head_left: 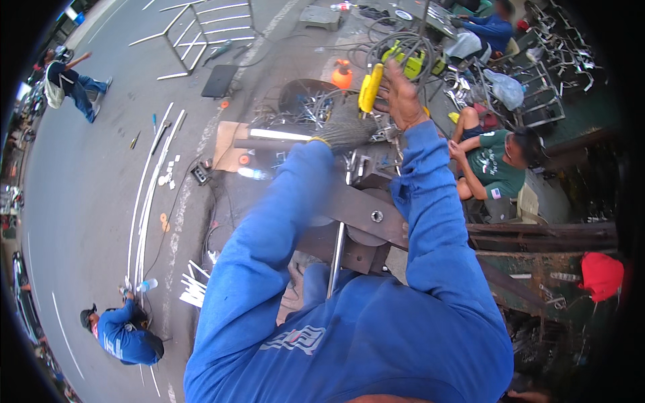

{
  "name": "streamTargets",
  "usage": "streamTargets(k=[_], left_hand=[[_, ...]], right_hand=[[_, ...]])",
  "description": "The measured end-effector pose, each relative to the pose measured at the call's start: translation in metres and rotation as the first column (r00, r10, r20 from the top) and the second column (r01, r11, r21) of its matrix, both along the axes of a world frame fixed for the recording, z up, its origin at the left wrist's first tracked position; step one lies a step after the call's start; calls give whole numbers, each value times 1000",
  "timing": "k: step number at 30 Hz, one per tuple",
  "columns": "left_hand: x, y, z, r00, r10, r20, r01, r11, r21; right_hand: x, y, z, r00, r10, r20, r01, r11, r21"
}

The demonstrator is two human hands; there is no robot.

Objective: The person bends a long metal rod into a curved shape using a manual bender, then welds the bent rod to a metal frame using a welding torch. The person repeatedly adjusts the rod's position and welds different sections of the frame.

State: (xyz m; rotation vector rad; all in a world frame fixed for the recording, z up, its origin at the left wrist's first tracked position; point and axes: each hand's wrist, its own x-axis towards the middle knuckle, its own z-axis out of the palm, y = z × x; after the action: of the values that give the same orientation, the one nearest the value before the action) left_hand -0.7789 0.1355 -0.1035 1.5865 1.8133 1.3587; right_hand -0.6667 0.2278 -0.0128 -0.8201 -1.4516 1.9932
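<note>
We cannot make out the fingertips of our left hand (348,134), since its grey glove blurs into the clutter toward the far edge of the table (250,195). Our left sleeve (306,181) is smeared too and hides part of the tabletop. Whether our right hand (405,101) grips the yellow tool (369,88) or merely overlaps it, we cannot tell. We find the metal bits (316,107) too small to identify; the top rim cuts off the metal frame (195,37).
</note>
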Motion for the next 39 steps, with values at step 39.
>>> streamTargets(k=[39], left_hand=[[6,-20,29,999,3,38,6,969,-247]], right_hand=[[0,-2,-20,942,143,-304,11,891,453]])
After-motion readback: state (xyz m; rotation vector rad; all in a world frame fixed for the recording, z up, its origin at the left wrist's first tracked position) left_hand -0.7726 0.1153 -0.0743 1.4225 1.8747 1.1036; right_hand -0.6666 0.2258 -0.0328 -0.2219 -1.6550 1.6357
